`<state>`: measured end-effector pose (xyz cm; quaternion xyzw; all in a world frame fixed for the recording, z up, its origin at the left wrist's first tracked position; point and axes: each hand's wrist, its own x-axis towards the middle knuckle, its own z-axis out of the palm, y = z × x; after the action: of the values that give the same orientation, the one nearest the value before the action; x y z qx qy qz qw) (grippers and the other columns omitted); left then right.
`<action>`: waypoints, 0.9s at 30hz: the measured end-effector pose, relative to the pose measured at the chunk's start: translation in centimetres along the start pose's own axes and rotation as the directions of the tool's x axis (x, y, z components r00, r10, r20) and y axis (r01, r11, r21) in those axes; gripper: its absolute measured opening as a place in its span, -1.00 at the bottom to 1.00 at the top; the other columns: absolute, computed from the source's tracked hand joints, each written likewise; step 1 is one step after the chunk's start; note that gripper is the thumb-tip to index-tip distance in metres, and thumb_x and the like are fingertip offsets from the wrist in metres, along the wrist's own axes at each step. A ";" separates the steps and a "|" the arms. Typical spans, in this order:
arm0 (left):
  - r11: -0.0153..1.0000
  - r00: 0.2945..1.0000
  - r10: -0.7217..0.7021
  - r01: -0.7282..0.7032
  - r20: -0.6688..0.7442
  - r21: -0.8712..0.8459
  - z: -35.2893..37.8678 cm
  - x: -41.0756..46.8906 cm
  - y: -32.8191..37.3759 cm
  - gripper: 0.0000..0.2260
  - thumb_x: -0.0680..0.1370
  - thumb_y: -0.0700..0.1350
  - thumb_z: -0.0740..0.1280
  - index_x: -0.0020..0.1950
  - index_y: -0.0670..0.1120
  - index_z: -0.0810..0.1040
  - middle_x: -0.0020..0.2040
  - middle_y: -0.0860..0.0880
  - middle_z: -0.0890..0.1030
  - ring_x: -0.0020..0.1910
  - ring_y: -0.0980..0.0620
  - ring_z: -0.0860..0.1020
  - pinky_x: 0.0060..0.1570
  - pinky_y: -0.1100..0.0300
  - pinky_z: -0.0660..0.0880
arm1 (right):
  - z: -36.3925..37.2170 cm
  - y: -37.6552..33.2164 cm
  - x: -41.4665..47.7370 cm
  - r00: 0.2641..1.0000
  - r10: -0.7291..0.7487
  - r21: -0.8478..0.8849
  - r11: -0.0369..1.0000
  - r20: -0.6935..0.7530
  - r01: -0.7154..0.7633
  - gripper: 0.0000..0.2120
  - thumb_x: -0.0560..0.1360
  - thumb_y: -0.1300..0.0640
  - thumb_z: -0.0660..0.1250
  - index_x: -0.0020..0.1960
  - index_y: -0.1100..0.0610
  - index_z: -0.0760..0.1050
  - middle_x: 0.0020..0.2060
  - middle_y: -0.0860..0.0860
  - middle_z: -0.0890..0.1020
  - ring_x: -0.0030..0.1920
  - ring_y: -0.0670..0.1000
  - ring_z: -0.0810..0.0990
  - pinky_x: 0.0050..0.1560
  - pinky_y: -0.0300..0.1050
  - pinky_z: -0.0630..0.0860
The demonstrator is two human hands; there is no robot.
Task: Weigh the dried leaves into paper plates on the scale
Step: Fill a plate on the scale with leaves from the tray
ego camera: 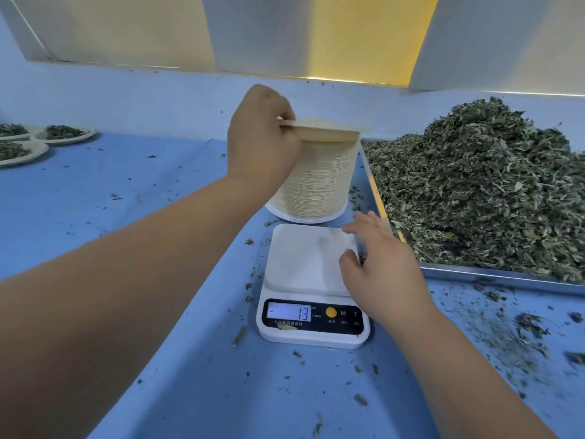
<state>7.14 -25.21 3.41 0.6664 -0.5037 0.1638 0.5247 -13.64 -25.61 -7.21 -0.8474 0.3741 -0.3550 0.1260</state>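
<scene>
Head view: the left grip (262,134) pinches the top paper plate (332,127) of the stack (316,182) at 12 o'clock of the scale (300,261) — likely light and flimsy, best held by its rim. The right grip (383,267) hangs slack, empty, at 3 o'clock; dried leaves (490,185) heap at 2 o'clock.

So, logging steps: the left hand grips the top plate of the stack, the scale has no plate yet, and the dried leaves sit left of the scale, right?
One slip: the head view shows the dried leaves right of the scale, not left. The left hand does grip the top plate of the stack, and the scale has no plate yet.
</scene>
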 end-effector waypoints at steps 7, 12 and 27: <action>0.883 0.970 -0.230 0.173 -0.079 -0.437 -2.6 -7.8 -2.6 -0.58 0.40 -0.48 0.33 -0.21 0.09 0.64 0.04 0.13 0.52 -0.02 0.32 0.53 -0.10 0.33 0.47 | -1.0 -0.4 0.1 0.965 0.193 0.179 0.970 -0.178 -0.161 -0.57 0.51 0.17 0.29 0.35 -0.05 0.40 0.07 -0.19 0.56 -0.04 -0.21 0.52 -0.13 -0.48 0.34; 0.830 0.964 -0.258 0.258 0.070 -0.494 -3.0 -11.8 -3.8 -0.57 0.39 -0.53 0.40 -0.20 0.05 0.67 -0.01 0.07 0.61 -0.02 0.24 0.60 0.01 0.32 0.52 | -1.4 -1.1 -0.7 0.971 0.197 0.290 0.945 -0.137 -0.151 -0.45 0.47 0.06 0.43 0.41 -0.12 0.36 0.00 -0.38 0.58 -0.01 -0.42 0.51 -0.11 -0.63 0.34; 0.485 0.774 -0.429 0.633 0.466 -0.604 -2.8 -12.9 -6.1 -0.65 0.51 -0.53 0.33 0.05 -0.13 0.69 -0.01 0.00 0.76 0.07 0.08 0.72 0.01 0.34 0.60 | -2.4 0.9 -0.4 1.000 -0.013 -0.088 0.996 -0.010 0.013 -0.39 0.45 0.15 0.29 0.47 -0.15 0.31 0.02 0.14 0.62 0.07 0.17 0.50 -0.09 -0.05 0.39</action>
<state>7.55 -16.70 -8.35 0.5354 -0.3539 -0.3103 0.7013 -15.98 -25.77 -6.12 -0.8527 0.3846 -0.3434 0.0842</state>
